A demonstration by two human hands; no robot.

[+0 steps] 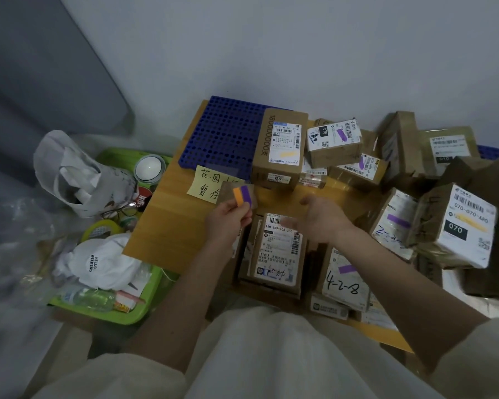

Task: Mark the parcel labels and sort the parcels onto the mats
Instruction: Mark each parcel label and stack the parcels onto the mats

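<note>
My left hand (228, 220) pinches a small brown card (238, 194) that carries an orange and a purple sticker strip. My right hand (321, 218) hovers with relaxed, loosely spread fingers over the top of a brown parcel (274, 251) with a white label, lying on the wooden table (162, 223) right in front of me. A blue perforated mat (222, 133) lies at the table's far side, with a tall box (280, 145) on its right edge. Several labelled parcels bear purple or yellow marks.
A yellow note (205, 180) with handwriting lies by the mat. Parcels crowd the right half of the table, one marked 4-2-8 (344, 280), another marked 070 (464, 226). A green tray (127, 312) of bags, tape and a candle stands left.
</note>
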